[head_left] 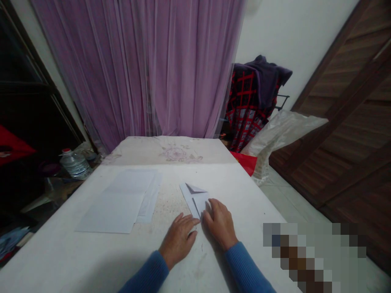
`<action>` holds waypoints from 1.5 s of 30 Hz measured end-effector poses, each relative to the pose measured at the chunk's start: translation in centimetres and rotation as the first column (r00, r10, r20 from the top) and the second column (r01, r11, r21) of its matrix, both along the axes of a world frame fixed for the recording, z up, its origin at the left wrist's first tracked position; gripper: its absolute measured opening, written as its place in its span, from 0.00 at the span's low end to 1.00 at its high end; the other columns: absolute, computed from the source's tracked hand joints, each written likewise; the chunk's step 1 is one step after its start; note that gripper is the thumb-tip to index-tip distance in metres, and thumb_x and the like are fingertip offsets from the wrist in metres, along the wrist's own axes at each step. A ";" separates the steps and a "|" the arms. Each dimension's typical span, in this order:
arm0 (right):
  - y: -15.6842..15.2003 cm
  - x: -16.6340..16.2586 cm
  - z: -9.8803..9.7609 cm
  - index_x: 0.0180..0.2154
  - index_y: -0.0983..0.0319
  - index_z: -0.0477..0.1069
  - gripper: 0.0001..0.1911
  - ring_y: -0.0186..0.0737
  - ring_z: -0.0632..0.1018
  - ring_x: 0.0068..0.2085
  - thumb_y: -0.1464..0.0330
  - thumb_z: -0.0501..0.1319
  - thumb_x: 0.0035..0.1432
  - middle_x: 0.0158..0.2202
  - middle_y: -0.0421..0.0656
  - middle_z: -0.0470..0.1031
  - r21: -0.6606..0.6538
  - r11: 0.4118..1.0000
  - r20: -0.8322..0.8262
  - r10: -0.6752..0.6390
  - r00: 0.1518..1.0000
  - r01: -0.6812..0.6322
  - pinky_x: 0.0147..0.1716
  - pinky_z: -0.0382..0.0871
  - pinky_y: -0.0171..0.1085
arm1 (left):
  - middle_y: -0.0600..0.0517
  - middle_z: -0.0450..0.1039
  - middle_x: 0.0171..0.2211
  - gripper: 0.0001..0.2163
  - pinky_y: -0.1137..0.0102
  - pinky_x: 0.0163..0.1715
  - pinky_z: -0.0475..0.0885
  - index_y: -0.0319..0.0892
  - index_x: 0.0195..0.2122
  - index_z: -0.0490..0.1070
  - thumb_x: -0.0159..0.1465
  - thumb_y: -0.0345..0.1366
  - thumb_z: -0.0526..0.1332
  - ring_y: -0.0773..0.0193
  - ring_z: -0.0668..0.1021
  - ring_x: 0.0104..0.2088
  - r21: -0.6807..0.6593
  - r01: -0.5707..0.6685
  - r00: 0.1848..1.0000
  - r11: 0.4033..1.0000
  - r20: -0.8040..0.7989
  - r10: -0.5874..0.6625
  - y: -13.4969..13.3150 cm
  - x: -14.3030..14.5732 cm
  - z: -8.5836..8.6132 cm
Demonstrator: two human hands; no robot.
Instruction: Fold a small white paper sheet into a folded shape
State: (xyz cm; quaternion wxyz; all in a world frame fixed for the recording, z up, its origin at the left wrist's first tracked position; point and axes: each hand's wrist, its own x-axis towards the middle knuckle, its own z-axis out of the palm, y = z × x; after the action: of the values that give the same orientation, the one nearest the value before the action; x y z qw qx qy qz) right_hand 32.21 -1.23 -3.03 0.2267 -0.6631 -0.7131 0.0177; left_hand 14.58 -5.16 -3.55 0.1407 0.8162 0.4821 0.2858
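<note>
A small folded sheet of paper (188, 198) lies on the white-covered table, with one flap creased over at its top and a slanting fold down its middle. My left hand (179, 239) rests at its bottom tip, fingers stretched out and thumb apart. On the paper's right edge, my right hand (220, 224) has its fingers bent and its thumb by the slanting fold, gripping the paper there. Part of the paper is hidden under this hand. To the left, flat sheets of white paper (111, 207) lie overlapping one another.
Purple curtains (186, 69) hang behind the table (146, 260). At the left stands a large clear bottle (75, 164) with a red cap. Draped clothes (247, 101) and a pale plastic bag (277, 134) are at the right, near a wooden door (342, 134). A blurred patch covers the lower right.
</note>
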 end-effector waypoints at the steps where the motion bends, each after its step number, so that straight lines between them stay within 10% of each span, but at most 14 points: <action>1: -0.6 -0.3 0.0 0.54 0.63 0.68 0.21 0.46 0.71 0.55 0.66 0.56 0.58 0.54 0.49 0.72 0.004 1.000 0.014 0.017 1.000 -0.017 0.52 0.63 0.39 | 0.54 0.77 0.47 0.17 0.60 0.59 0.66 0.49 0.50 0.71 0.62 0.27 0.56 0.64 0.76 0.50 -0.012 0.022 0.999 1.000 0.035 -0.021 0.1 0.1 0.2; 6: -1.6 -1.7 0.7 0.53 0.63 0.68 0.22 0.49 0.72 0.51 0.63 0.60 0.57 0.51 0.51 0.73 -0.045 0.999 0.109 0.003 0.994 0.001 0.47 0.64 0.41 | 0.51 0.78 0.40 0.13 0.68 0.45 0.75 0.45 0.43 0.74 0.65 0.28 0.51 0.64 0.79 0.41 -0.024 -0.068 0.989 0.997 0.133 0.070 2.4 -1.2 0.9; 14: -0.7 -2.0 2.0 0.50 0.58 0.70 0.17 0.48 0.71 0.51 0.67 0.61 0.58 0.52 0.49 0.72 -0.141 0.983 0.205 0.142 0.968 -0.114 0.46 0.64 0.41 | 0.46 0.67 0.60 0.23 0.57 0.61 0.61 0.44 0.57 0.66 0.61 0.25 0.56 0.58 0.67 0.60 0.226 -0.059 0.943 0.972 -0.306 0.128 9.1 -3.0 1.7; 21: 0.4 -0.2 2.2 0.54 0.57 0.70 0.18 0.45 0.72 0.52 0.70 0.55 0.63 0.54 0.47 0.72 -0.150 0.962 0.280 0.262 0.924 -0.227 0.46 0.65 0.39 | 0.51 0.72 0.56 0.17 0.58 0.59 0.62 0.49 0.51 0.71 0.64 0.25 0.54 0.59 0.71 0.57 0.203 0.112 0.848 0.973 -0.530 0.013 12.8 -2.1 1.9; 45: 1.3 1.9 -1.0 0.49 0.56 0.75 0.15 0.49 0.71 0.54 0.71 0.59 0.61 0.54 0.48 0.73 0.107 0.930 0.048 0.348 0.936 -0.351 0.52 0.64 0.49 | 0.50 0.73 0.54 0.14 0.58 0.55 0.70 0.47 0.52 0.72 0.66 0.36 0.57 0.55 0.73 0.55 0.239 0.142 0.940 0.961 -0.338 -0.055 6.2 -3.2 -2.0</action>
State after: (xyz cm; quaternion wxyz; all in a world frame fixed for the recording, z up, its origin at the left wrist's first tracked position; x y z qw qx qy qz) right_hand 34.09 0.09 -4.04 0.2473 -0.5117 -0.8228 0.0077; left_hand 11.34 1.06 -5.51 -0.0354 0.8868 0.4155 0.1993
